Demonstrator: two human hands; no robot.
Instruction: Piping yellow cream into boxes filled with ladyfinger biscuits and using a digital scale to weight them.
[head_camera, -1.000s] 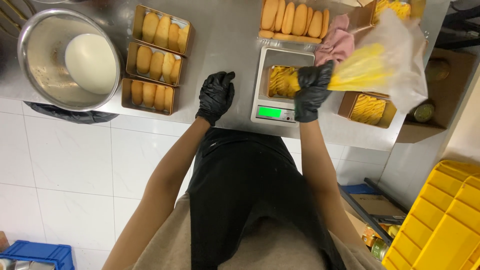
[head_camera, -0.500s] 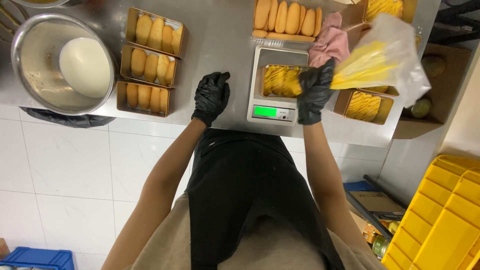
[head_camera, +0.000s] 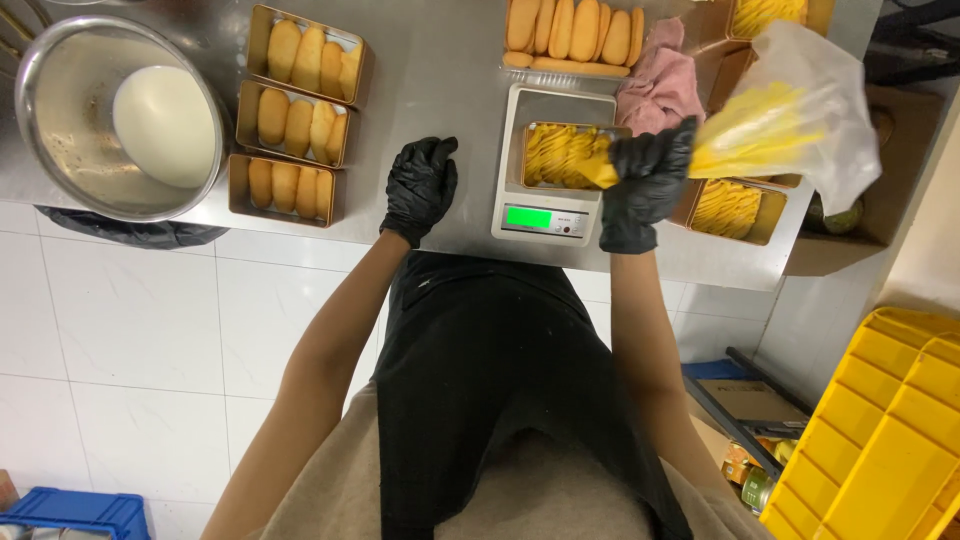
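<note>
Two black-gloved hands worked over a steel counter (head_camera: 440, 80): the right hand (head_camera: 645, 185) was clenched around the neck of a clear piping bag (head_camera: 790, 125) of yellow filling, its tip over a gold tray (head_camera: 565, 155) of yellow strands on a white kitchen scale (head_camera: 550, 205). The left hand (head_camera: 420, 185) rested on the counter beside the scale, fingers loosely curled and holding nothing. The bag's wide end hung slack off to the right, so a hard squeeze could likely push filling out the back, and a heavy press on the tray could throw off the weight reading. Three gold trays of sponge fingers (head_camera: 295, 125) sat to the left, near a steel mixing bowl (head_camera: 120, 115) of white cream. A second filled tray (head_camera: 730, 210) sat near the counter's front edge, where a knock might tip it. Below were white floor tiles (head_camera: 140, 330) and stacked yellow crates (head_camera: 880, 440).
</note>
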